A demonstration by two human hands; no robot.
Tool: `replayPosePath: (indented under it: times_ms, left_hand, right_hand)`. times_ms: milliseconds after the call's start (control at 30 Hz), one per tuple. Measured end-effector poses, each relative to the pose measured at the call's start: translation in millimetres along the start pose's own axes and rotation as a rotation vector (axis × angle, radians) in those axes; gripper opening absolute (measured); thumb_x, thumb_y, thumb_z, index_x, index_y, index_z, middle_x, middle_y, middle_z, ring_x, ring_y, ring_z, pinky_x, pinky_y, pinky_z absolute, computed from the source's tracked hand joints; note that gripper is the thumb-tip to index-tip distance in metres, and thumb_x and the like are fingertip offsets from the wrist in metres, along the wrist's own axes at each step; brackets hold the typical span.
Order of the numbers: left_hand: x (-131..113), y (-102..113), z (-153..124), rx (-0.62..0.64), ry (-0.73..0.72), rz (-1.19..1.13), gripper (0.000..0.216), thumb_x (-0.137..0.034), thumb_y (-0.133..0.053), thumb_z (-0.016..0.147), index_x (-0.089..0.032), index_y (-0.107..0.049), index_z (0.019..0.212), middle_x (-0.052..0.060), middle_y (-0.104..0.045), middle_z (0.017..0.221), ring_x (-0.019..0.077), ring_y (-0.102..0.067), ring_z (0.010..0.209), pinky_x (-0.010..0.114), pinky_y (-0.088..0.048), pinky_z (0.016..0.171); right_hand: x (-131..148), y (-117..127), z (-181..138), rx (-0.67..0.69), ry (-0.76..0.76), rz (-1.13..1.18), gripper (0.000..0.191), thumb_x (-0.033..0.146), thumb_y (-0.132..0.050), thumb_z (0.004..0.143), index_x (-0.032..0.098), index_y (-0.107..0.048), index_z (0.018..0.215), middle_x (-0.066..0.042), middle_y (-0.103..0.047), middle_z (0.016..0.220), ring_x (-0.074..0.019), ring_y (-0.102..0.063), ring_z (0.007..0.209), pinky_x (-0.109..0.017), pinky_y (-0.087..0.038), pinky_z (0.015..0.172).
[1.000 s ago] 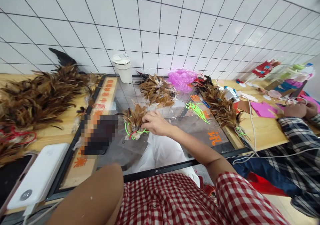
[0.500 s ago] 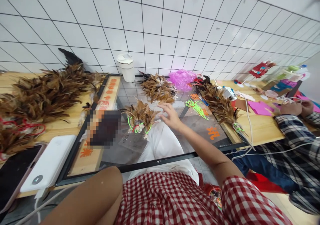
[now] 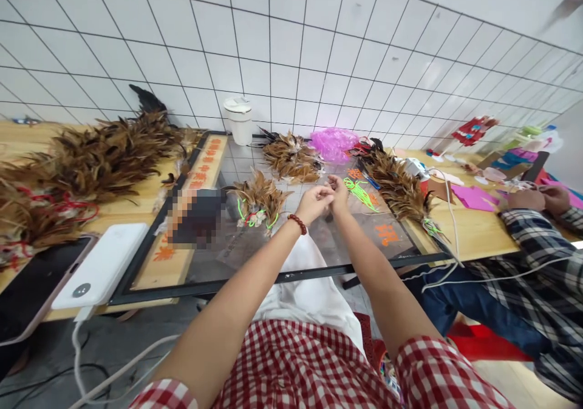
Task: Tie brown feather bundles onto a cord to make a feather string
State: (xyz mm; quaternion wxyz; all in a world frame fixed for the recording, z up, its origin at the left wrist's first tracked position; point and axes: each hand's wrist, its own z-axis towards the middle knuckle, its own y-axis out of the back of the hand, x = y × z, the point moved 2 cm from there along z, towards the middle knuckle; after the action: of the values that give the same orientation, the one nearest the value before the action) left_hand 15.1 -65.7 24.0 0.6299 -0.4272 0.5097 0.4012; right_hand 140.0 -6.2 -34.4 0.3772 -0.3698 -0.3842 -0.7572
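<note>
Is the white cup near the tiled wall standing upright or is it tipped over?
Upright. The white cup stands on its base beside the wall, with its lid level on top.

Brown fluffy feather tuft (image 3: 259, 198), bound with neon-green cord, lies flat on the glass tabletop (image 3: 359, 236), toward its far-left corner, fanning away from me.
</note>
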Motion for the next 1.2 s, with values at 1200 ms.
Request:
replayPosePath:
  times_ms: [1200]
  left_hand:
    - [31.6, 67.0, 19.7, -0.587, -0.012, 0.08, 0.017, -0.013, -0.057, 0.071, -0.013, -0.062, 0.087, 0.003, -0.061, 0.084, 0.0037, -0.047, 0.047, 0.019, -0.041, 0.046]
  right_hand:
    - [3.9, -19.9, 1.0, 0.05, -0.058, -0.009, 0.032, 0.026, -0.051, 0.075, 0.016, -0.059, 0.104, -0.001, -0.059, 0.079, -0.0147, -0.053, 0.071, -0.029, -0.044, 0.073]
